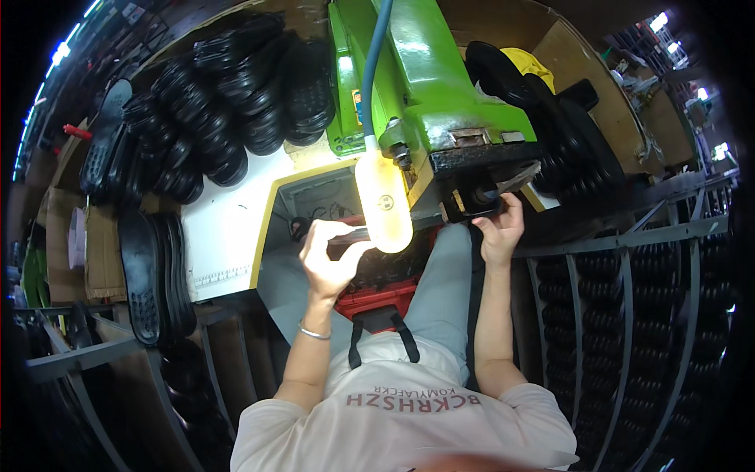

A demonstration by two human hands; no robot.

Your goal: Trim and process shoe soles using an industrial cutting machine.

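Note:
My left hand (330,256), with a bracelet at its wrist, is raised beside the lower end of a bright elongated lamp (384,206). Its thumb and fingers curve toward each other. Their tips reach the lamp's edge, and whatever lies between them is hidden by the lamp and its glare. At the black head (472,161) of a green machine (425,71), my right hand (502,228) has its thumb and fingers closed around the edge of a dark piece. That piece blends into the black machine parts, so its kind cannot be made out.
Stacks of black shoe soles (228,94) fill the white worktop (228,224) on the left. More soles (566,134) lie right of the machine near a yellow cloth (528,64). Metal racks (621,330) of soles flank me. A red container (377,299) sits between my legs.

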